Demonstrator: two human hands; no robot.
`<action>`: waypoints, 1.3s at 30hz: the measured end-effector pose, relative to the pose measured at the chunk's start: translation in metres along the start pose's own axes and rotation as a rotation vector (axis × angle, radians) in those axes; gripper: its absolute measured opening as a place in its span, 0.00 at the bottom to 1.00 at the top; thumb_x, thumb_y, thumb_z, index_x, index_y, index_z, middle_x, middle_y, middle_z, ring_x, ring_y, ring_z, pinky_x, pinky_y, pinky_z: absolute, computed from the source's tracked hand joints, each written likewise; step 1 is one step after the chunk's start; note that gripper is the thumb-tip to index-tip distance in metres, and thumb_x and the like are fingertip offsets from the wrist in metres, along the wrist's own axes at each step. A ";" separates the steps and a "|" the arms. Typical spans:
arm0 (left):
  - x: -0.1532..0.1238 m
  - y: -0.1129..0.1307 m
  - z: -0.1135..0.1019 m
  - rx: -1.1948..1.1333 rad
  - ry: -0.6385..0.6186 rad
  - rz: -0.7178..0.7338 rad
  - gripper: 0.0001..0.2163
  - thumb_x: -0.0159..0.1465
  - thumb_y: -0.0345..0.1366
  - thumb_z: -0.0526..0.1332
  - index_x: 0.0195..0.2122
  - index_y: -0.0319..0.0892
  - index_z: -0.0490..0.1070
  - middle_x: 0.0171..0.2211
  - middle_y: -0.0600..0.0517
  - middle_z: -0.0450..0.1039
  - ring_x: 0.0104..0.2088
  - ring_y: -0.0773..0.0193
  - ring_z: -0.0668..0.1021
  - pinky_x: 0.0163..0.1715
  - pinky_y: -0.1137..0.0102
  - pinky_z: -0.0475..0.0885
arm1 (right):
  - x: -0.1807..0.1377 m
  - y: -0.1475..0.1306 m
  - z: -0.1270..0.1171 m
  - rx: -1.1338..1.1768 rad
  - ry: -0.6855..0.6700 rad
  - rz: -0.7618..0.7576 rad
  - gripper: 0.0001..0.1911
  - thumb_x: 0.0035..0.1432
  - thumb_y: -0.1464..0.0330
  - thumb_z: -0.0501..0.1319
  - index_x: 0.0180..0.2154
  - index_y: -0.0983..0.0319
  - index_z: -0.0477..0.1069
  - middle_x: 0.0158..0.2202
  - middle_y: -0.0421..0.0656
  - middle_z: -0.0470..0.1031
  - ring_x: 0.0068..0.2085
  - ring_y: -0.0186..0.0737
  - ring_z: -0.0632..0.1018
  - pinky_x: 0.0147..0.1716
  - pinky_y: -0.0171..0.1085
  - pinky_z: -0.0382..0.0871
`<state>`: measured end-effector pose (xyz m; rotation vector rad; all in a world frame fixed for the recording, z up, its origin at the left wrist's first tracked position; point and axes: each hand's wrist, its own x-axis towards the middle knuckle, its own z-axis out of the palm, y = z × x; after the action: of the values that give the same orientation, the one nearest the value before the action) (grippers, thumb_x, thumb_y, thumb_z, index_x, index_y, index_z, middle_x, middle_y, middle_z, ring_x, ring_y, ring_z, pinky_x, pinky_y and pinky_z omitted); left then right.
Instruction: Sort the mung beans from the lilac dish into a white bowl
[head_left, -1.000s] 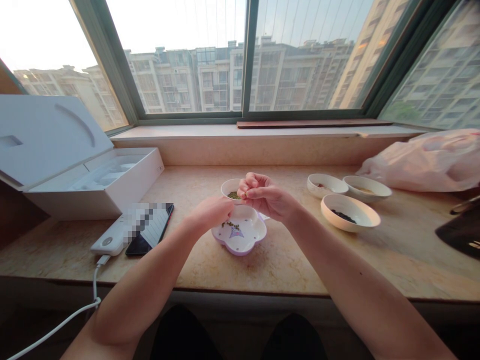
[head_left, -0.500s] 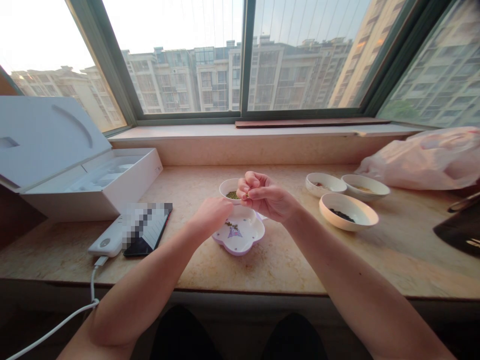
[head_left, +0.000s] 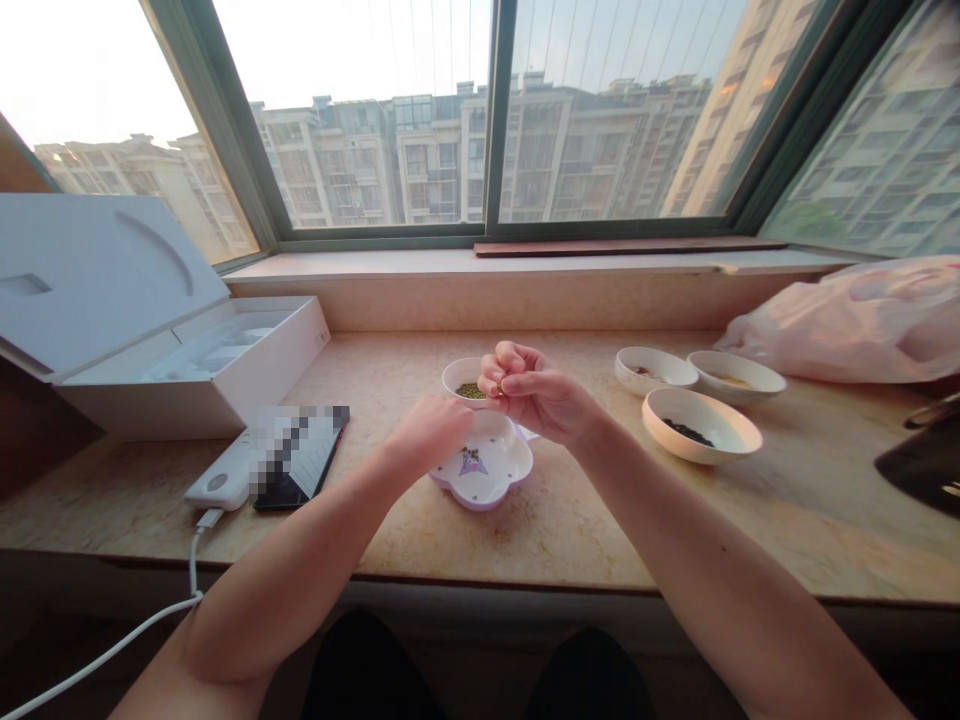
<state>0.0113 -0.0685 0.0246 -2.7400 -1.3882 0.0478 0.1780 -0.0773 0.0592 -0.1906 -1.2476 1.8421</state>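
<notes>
My right hand is raised over the far right rim of a flower-shaped white and lilac dish, palm turned inward and fingers curled. A tiny greenish bean shows between its thumb and forefinger. My left hand hangs over the dish's left side, back upward, its fingers bent down and mostly hidden; what they hold cannot be made out. A few green beans lie in the dish beside a printed cartoon figure. Behind the hands stands a white bowl of green beans, partly covered by the right hand.
Three bowls stand at the right: one with dark bits, one with reddish bits, one with pale contents. A plastic bag lies behind. Left are an open white box, a phone and a cabled power bank.
My left hand has shifted slightly right over the dish and now covers more of its far side. The right hand keeps its pinch; a greenish bean shows more plainly there. The view shifted slightly.
</notes>
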 end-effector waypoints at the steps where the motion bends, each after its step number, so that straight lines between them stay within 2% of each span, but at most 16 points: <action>1: -0.001 -0.001 -0.004 -0.013 -0.008 0.013 0.11 0.60 0.26 0.56 0.35 0.37 0.80 0.34 0.41 0.80 0.33 0.53 0.79 0.32 0.64 0.69 | 0.000 0.000 -0.001 -0.003 0.019 -0.003 0.18 0.46 0.78 0.70 0.26 0.60 0.60 0.27 0.34 0.68 0.31 0.28 0.74 0.29 0.27 0.71; 4: -0.003 -0.005 -0.016 -0.089 -0.005 0.024 0.11 0.58 0.26 0.56 0.33 0.39 0.79 0.30 0.44 0.78 0.28 0.58 0.76 0.28 0.67 0.66 | 0.002 0.000 -0.006 -0.026 0.087 -0.030 0.19 0.45 0.77 0.70 0.26 0.60 0.60 0.27 0.33 0.67 0.31 0.28 0.74 0.28 0.26 0.71; 8: -0.002 -0.014 -0.026 -0.209 0.101 0.047 0.07 0.56 0.27 0.58 0.27 0.40 0.75 0.24 0.50 0.73 0.23 0.67 0.70 0.24 0.70 0.60 | 0.006 0.001 -0.013 -0.102 0.198 -0.085 0.18 0.45 0.76 0.71 0.26 0.60 0.61 0.27 0.33 0.66 0.30 0.28 0.73 0.28 0.26 0.69; 11: 0.001 -0.019 -0.025 -0.373 0.183 0.101 0.05 0.53 0.25 0.59 0.24 0.40 0.73 0.22 0.54 0.71 0.23 0.69 0.68 0.25 0.72 0.60 | 0.010 0.004 -0.019 -0.218 0.290 -0.108 0.16 0.45 0.73 0.71 0.26 0.60 0.63 0.29 0.33 0.68 0.30 0.28 0.72 0.30 0.28 0.68; 13: 0.003 -0.022 -0.023 -0.597 0.240 0.141 0.05 0.52 0.24 0.60 0.25 0.39 0.73 0.23 0.55 0.72 0.25 0.70 0.70 0.28 0.72 0.63 | 0.013 0.008 -0.025 -0.363 0.376 -0.127 0.15 0.44 0.71 0.71 0.26 0.60 0.64 0.30 0.34 0.70 0.30 0.29 0.72 0.32 0.31 0.69; 15: 0.005 -0.024 -0.022 -0.923 0.251 0.194 0.04 0.54 0.26 0.62 0.27 0.38 0.75 0.26 0.53 0.75 0.28 0.69 0.73 0.32 0.72 0.67 | 0.015 0.012 -0.031 -0.614 0.482 -0.153 0.11 0.44 0.70 0.69 0.26 0.61 0.66 0.29 0.36 0.71 0.30 0.32 0.71 0.32 0.33 0.68; 18: 0.006 -0.027 -0.021 -1.400 0.160 0.265 0.05 0.58 0.33 0.67 0.32 0.36 0.78 0.29 0.50 0.77 0.31 0.68 0.76 0.35 0.70 0.70 | 0.016 0.019 -0.041 -1.094 0.576 -0.167 0.04 0.46 0.72 0.65 0.26 0.61 0.70 0.27 0.37 0.73 0.31 0.36 0.73 0.33 0.36 0.66; 21: 0.004 -0.026 -0.022 -1.704 0.088 0.319 0.11 0.54 0.39 0.73 0.32 0.36 0.79 0.27 0.50 0.76 0.29 0.68 0.75 0.34 0.70 0.70 | 0.016 0.024 -0.048 -1.399 0.522 -0.109 0.04 0.47 0.75 0.61 0.27 0.62 0.72 0.29 0.40 0.76 0.33 0.38 0.74 0.35 0.35 0.65; 25: 0.001 -0.018 -0.022 -1.934 0.064 0.387 0.13 0.51 0.40 0.76 0.30 0.36 0.78 0.24 0.52 0.73 0.25 0.71 0.73 0.29 0.73 0.66 | 0.016 0.027 -0.052 -1.601 0.471 -0.065 0.03 0.48 0.76 0.61 0.27 0.63 0.72 0.30 0.41 0.77 0.32 0.37 0.73 0.33 0.34 0.63; 29: 0.001 -0.012 -0.021 -2.010 0.091 0.368 0.17 0.49 0.44 0.77 0.27 0.37 0.74 0.22 0.54 0.69 0.23 0.73 0.70 0.25 0.74 0.63 | 0.016 0.027 -0.053 -1.666 0.447 -0.030 0.03 0.51 0.75 0.62 0.28 0.64 0.73 0.31 0.43 0.77 0.32 0.36 0.73 0.33 0.34 0.61; 32: 0.002 -0.012 -0.019 -1.971 0.111 0.307 0.19 0.48 0.46 0.76 0.26 0.39 0.71 0.21 0.55 0.66 0.24 0.72 0.69 0.25 0.73 0.63 | 0.014 0.021 -0.048 -1.677 0.438 -0.048 0.03 0.53 0.74 0.62 0.29 0.65 0.75 0.33 0.44 0.78 0.33 0.37 0.73 0.34 0.35 0.62; 35: 0.002 -0.012 -0.019 -1.920 0.152 0.237 0.19 0.51 0.48 0.74 0.25 0.41 0.68 0.21 0.55 0.63 0.24 0.70 0.68 0.25 0.72 0.63 | 0.010 0.013 -0.038 -1.595 0.279 0.003 0.05 0.54 0.72 0.62 0.30 0.64 0.78 0.31 0.43 0.78 0.31 0.36 0.73 0.33 0.34 0.62; 39: -0.001 -0.011 -0.023 -1.942 0.211 0.220 0.23 0.50 0.51 0.74 0.24 0.42 0.62 0.22 0.56 0.59 0.23 0.71 0.64 0.23 0.72 0.62 | 0.005 0.012 -0.026 -1.463 -0.018 0.319 0.07 0.53 0.71 0.63 0.31 0.63 0.81 0.26 0.41 0.79 0.27 0.36 0.74 0.28 0.34 0.62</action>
<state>0.0031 -0.0635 0.0486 -3.5466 -1.1089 -2.7493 0.1829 -0.0573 0.0380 -1.1858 -2.4389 0.7816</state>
